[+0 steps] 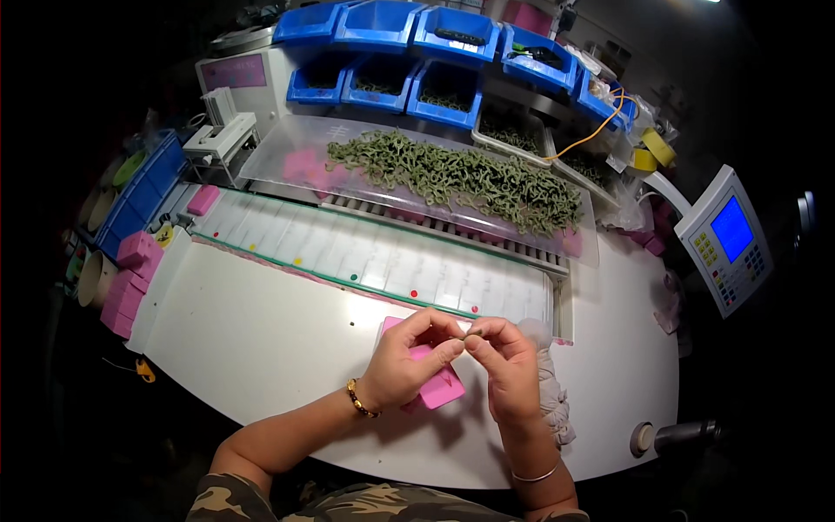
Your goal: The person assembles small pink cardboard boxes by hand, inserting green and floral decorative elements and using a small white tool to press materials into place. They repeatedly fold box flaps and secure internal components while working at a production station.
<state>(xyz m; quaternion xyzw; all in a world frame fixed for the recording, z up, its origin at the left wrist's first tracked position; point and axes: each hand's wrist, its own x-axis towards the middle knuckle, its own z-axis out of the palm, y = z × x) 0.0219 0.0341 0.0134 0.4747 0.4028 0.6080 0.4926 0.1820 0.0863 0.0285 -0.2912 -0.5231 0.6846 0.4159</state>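
My left hand (402, 361) and my right hand (513, 376) meet above the white table, fingertips pinched together. Between them is a small dark greenish piece (470, 336), mostly covered by the fingers, so its exact form is hard to make out. Under my left hand lies a pink rectangular block (445, 391), partly hidden by the fingers. Beyond the hands, a heap of grey-green curled dried pieces (452, 174) spreads over a clear plastic sheet (278, 150).
A long glass-topped strip with coloured dots (330, 252) crosses the table. Blue bins (376, 24) rise behind. A keypad display (729, 235) stands right, pink blocks (130, 287) left. Crumpled pale cloth (553, 404) lies beside my right hand.
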